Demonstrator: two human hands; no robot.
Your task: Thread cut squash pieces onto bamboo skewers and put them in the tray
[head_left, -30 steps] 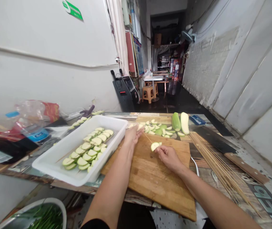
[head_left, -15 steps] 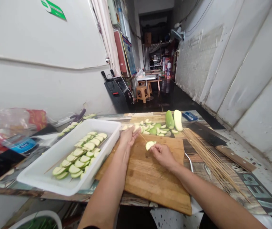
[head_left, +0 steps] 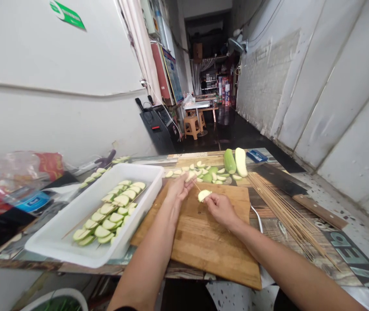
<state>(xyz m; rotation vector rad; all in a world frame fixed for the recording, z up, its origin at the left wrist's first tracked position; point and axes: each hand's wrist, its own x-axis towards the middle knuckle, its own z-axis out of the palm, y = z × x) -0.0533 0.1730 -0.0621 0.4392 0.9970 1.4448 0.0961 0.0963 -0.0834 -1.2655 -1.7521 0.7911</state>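
My left hand point(head_left: 179, 186) is closed on a thin bamboo skewer point(head_left: 197, 185) above the far part of the wooden cutting board point(head_left: 210, 242). A half-round zucchini slice point(head_left: 204, 195) is pinched in my right hand point(head_left: 219, 208), at the skewer's near end; I cannot tell how deep the skewer sits in it. Beyond the board lies a pile of loose zucchini slices point(head_left: 208, 176), partly behind my left hand. To the left, a white plastic tray point(head_left: 61, 252) contains skewered zucchini slices point(head_left: 108, 222) in rows.
Two zucchini pieces point(head_left: 229, 161) lie behind the board. On the right are a bundle of bamboo skewers point(head_left: 284, 211), a cleaver point(head_left: 281, 179) with a wooden handle and a small blue packet point(head_left: 257, 156). Plastic bottles and bags point(head_left: 19, 181) crowd the table's left end.
The hands have drawn slightly closer together, and the slice sits nearer to my left hand along the skewer. The whole view has shifted a little.
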